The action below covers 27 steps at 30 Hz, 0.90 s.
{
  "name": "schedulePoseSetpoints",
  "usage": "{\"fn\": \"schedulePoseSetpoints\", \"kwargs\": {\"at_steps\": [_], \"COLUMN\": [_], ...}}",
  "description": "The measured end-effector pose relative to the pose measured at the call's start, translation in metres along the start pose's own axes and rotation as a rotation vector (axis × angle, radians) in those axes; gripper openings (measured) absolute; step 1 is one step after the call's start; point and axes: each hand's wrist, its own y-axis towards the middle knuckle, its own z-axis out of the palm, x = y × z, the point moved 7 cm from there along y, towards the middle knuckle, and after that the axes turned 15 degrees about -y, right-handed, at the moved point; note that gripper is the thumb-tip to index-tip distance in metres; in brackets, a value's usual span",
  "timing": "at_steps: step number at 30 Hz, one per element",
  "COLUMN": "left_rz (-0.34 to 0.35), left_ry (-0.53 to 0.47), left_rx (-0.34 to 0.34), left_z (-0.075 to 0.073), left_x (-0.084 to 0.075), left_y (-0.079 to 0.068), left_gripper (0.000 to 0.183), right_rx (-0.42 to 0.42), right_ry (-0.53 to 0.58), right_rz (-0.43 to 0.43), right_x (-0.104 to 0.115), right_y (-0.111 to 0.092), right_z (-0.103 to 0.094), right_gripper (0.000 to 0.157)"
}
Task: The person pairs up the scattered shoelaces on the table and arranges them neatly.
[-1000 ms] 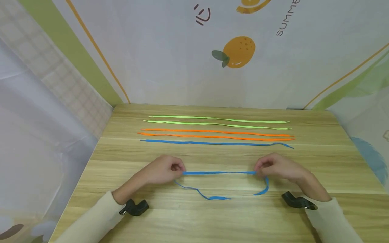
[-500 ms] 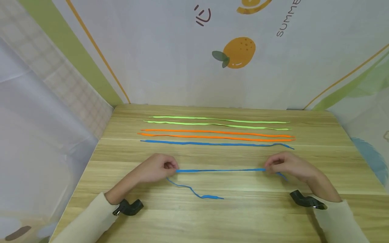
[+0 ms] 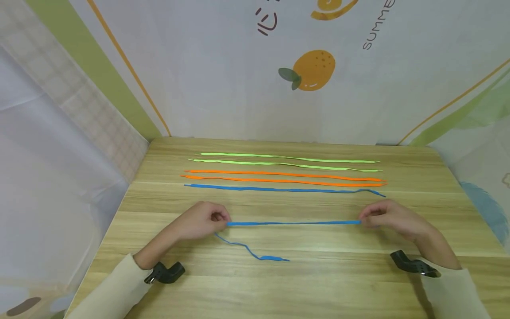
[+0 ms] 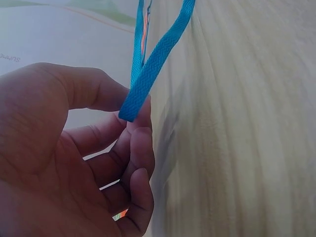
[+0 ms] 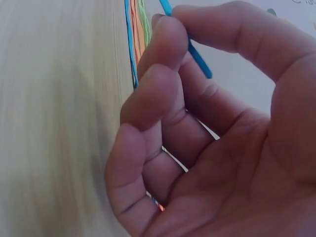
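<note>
A flat blue shoelace (image 3: 295,223) is stretched nearly straight between the two hands, in front of the laid-out row. The left hand (image 3: 205,220) pinches it between thumb and fingers; from there a loose tail trails down and right onto the table. In the left wrist view the blue shoelace (image 4: 157,61) folds over at the fingertips. The right hand (image 3: 388,218) pinches the other side near the end. A short tip of the blue shoelace (image 5: 200,60) pokes out past the right thumb in the right wrist view.
Behind the hands lie another blue shoelace (image 3: 271,189), two orange shoelaces (image 3: 279,175) and two light-green shoelaces (image 3: 279,163), roughly parallel across the wooden table (image 3: 303,288). A printed curtain (image 3: 223,88) hangs at the table's back edge.
The right hand has moved right and the left hand slightly left. The span between them has lengthened, and the tail that hung from the right hand has slid into its grip.
</note>
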Motion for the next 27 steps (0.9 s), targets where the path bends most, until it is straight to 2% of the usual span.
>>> {"fn": "schedulePoseSetpoints", "kwargs": {"at_steps": [10,19,27], "left_rz": [-0.009,-0.036,-0.010], "left_ry": [-0.018,-0.054,-0.035], "left_rx": [0.016,0.070,0.060], "left_z": [0.002,0.005,-0.001], "left_x": [0.001,0.003,0.002], "left_y": [-0.001,-0.002,-0.004], "left_gripper": [0.007,0.008,0.006], "right_rx": [-0.030,-0.102,-0.167], "right_ry": [0.047,0.076,0.231], "right_rz": [0.013,0.110,0.138], "right_x": [-0.008,-0.025,-0.045], "right_y": [-0.007,-0.011,-0.015], "right_z": [-0.009,-0.022,-0.035], "right_gripper": [0.018,0.019,0.033]}}
